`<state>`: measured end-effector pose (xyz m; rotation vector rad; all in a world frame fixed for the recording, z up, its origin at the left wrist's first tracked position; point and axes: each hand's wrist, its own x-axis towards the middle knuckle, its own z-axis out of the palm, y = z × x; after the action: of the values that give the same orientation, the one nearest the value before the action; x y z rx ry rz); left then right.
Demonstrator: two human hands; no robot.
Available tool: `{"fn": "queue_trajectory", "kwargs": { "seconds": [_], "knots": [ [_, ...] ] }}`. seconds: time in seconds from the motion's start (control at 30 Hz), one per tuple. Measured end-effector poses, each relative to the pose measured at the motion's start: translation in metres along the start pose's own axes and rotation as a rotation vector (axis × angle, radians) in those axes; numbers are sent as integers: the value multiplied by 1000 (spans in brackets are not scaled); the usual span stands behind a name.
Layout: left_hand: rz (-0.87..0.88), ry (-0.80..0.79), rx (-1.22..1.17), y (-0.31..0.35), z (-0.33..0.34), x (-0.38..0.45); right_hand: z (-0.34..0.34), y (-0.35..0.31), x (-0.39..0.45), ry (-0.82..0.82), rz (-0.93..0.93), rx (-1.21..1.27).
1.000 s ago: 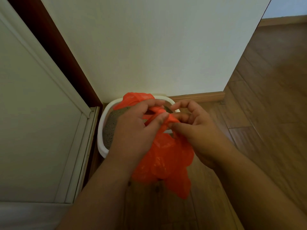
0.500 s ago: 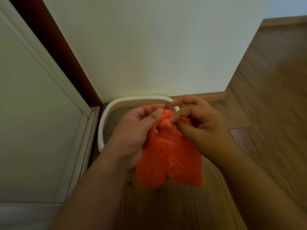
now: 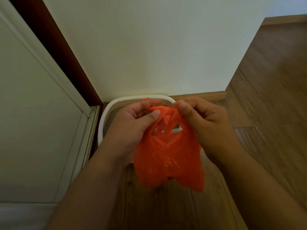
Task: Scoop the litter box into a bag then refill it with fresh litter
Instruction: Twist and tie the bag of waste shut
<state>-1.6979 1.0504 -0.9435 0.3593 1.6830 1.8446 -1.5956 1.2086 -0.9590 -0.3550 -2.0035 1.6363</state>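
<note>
An orange plastic bag [image 3: 167, 156] hangs in mid-air in front of me, its body bulging below its handles. My left hand [image 3: 132, 128] pinches the left part of the bag's top between thumb and fingers. My right hand [image 3: 204, 125] grips the right handle with curled fingers. Behind and below them stands a white litter box [image 3: 106, 113] in the corner, with grey litter [image 3: 111, 120] showing at its left side. Most of the box is hidden by my hands and the bag.
A white wall [image 3: 149, 47] rises right behind the box, with a wooden skirting board [image 3: 199, 96] at its foot. A white door with a dark red frame [image 3: 54, 47] closes off the left. Wooden floor [image 3: 269, 97] stretches to the right and toward me.
The crumpled bag has been pulled out so its handles show. Both hands have moved slightly apart at the bag's top, and the bag now hangs lower and fuller.
</note>
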Motion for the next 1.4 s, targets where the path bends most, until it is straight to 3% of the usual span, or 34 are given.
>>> {"fn": "queue_trajectory", "kwargs": {
  "seconds": [0.17,0.27,0.47,0.6,0.8,0.9,1.17,1.4],
  "knots": [
    [217,85,356,-9,10,-1,10,-6,0,58,264,228],
    [246,90,443,-14,12,0,12,-4,0,75,252,152],
    [162,140,219,-15,12,1,5,-2,2,-27,202,22],
    [89,135,91,-17,9,5,6,-3,-3,-195,284,169],
    [211,169,371,-22,3,9,11,6,-1,-166,302,24],
    [211,223,360,-25,1,11,9,4,0,-114,349,-22],
    [100,298,113,-27,-2,16,-5,-5,6,-283,614,375],
    [111,219,71,-24,5,9,-9,-12,6,-205,485,1076]
  ]
}}
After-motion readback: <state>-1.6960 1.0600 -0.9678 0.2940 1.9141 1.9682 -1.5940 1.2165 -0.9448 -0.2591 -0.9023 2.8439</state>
